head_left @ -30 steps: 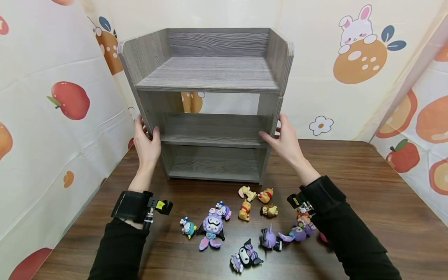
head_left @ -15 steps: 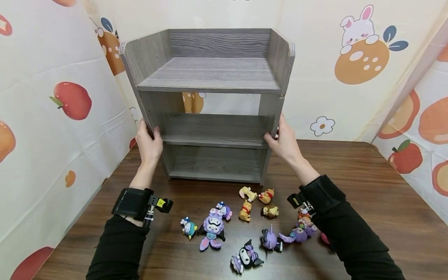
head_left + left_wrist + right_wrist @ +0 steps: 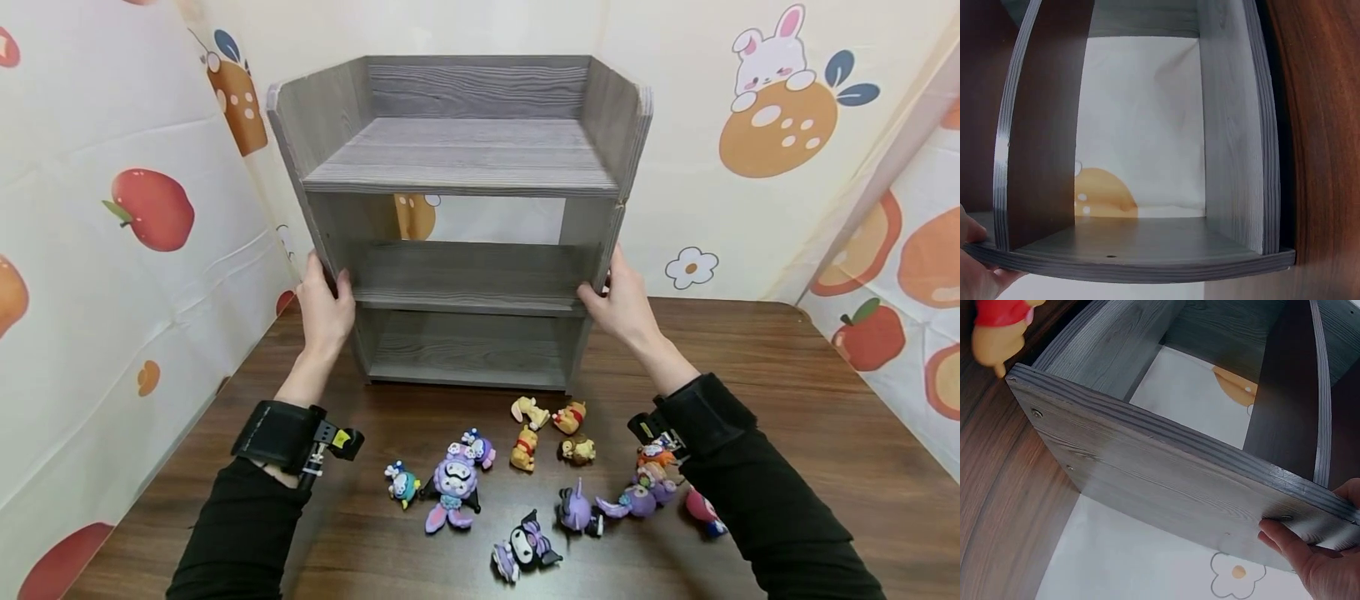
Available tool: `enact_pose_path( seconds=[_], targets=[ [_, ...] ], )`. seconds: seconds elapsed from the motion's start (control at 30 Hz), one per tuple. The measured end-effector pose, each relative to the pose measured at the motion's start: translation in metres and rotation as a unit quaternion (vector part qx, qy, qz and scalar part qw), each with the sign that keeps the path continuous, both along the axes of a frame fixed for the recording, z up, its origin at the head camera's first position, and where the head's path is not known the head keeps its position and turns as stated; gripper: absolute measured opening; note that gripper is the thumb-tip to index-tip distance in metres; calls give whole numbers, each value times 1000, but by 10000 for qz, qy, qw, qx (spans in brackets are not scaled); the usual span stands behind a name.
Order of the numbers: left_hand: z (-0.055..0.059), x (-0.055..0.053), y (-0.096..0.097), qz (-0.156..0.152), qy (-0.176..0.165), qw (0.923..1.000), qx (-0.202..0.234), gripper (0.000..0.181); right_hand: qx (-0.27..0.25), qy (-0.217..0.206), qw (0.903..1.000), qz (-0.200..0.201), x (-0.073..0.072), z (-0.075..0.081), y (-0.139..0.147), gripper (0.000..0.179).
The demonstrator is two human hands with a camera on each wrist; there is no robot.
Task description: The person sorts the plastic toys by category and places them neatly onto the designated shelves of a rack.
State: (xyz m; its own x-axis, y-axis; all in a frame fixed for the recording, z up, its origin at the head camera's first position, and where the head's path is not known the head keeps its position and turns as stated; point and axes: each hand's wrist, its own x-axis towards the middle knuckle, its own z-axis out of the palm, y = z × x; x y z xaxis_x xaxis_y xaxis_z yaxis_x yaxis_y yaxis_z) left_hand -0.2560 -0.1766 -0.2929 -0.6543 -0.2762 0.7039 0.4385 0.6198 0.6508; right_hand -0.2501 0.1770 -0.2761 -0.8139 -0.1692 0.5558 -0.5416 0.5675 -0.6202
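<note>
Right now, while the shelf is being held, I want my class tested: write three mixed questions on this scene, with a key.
1. True or false: the left hand and right hand grip opposite sides of the shelf.
2. Where do the toys lie? a) in the shelf b) on the table c) in the left hand
3. Fill in: the sleeves are ____.
Key: 1 true; 2 b; 3 black.
</note>
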Motion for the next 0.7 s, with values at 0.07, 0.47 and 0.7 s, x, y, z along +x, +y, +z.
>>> enact_pose_path(
  seconds=[0.07,0.47,0.7],
  targets=[
    [-1,1,3,-62,-8,10000,-39,35,13,-63,10000,-5,0,0,5,58],
    [-4,8,24,-503,133,9982,-304,35,206,-119,9997,-8,4,-1,37,51],
    [-6,10,37,-778,194,9956,-482,35,388,-207,9990,-112,13,0,57,49]
  ],
)
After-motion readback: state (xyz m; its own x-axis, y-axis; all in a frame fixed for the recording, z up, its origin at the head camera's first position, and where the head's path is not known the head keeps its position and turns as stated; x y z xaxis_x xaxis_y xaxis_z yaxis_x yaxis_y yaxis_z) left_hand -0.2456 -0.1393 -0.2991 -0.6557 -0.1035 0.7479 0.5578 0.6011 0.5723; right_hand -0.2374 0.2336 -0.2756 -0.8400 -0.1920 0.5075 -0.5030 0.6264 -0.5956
